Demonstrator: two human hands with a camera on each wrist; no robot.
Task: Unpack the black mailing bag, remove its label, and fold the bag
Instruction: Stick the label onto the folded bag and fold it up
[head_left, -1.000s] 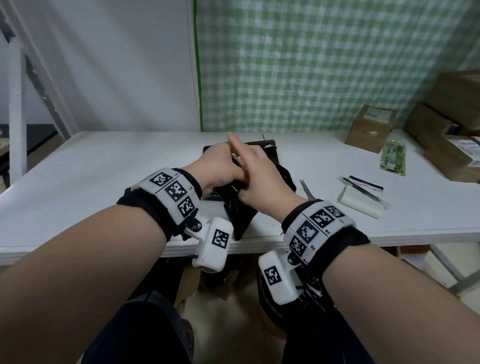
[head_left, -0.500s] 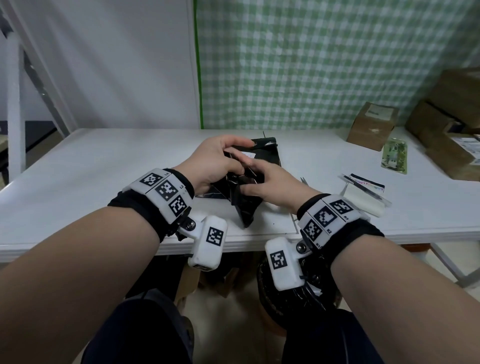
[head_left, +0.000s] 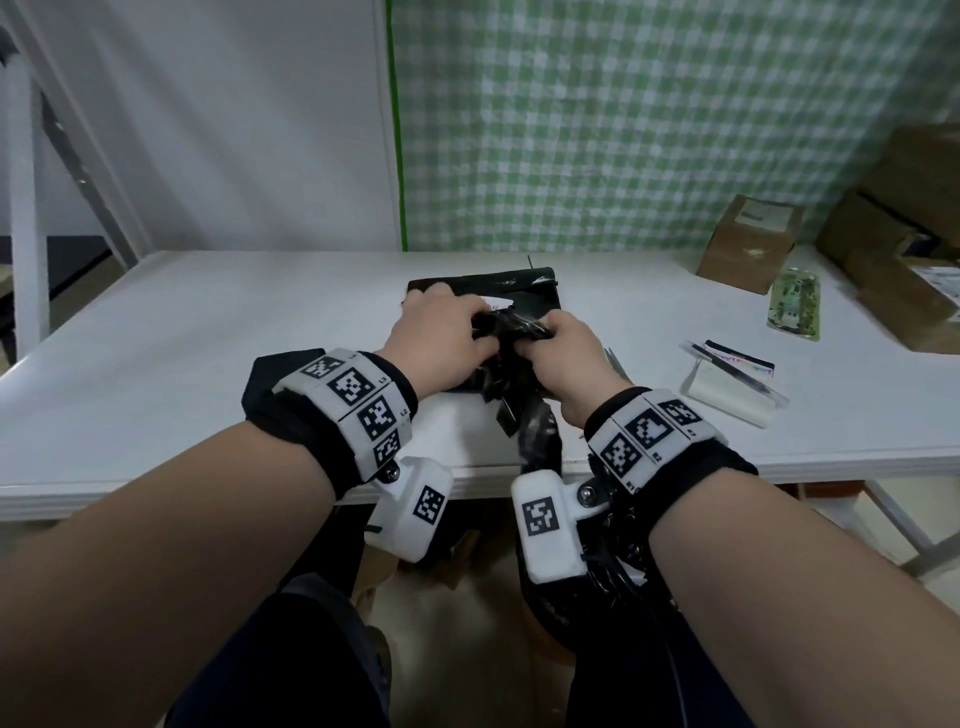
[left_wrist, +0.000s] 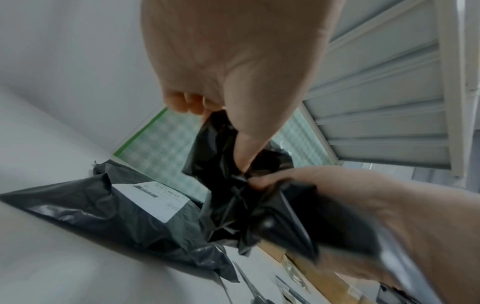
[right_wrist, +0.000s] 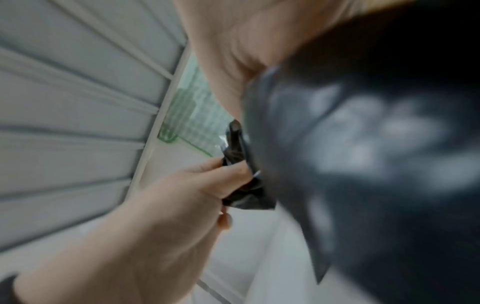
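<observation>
The black mailing bag (head_left: 524, 288) lies flat on the white table (head_left: 208, 338), its white label (head_left: 497, 302) facing up just beyond my knuckles. The left wrist view shows the label (left_wrist: 153, 197) on the flat part of the bag (left_wrist: 103, 216). Both hands grip a crumpled bunch of black plastic (head_left: 514, 384) that trails down over the table's front edge. My left hand (head_left: 441, 332) pinches it from the left with thumb and fingers (left_wrist: 241, 148). My right hand (head_left: 561, 348) clutches it from the right. The right wrist view is blurred, with black plastic (right_wrist: 363, 144) filling it.
Scissors (head_left: 615, 361) lie just right of my right hand. Further right are a white packet with a clear sleeve (head_left: 727, 389), a green packet (head_left: 795, 306) and cardboard boxes (head_left: 748, 249) against the checked wall. The table's left half is bare.
My hands have shifted slightly forward over the bag. The right hand, which pointed a finger a second ago, has closed on the black plastic, now bunched tighter between both hands.
</observation>
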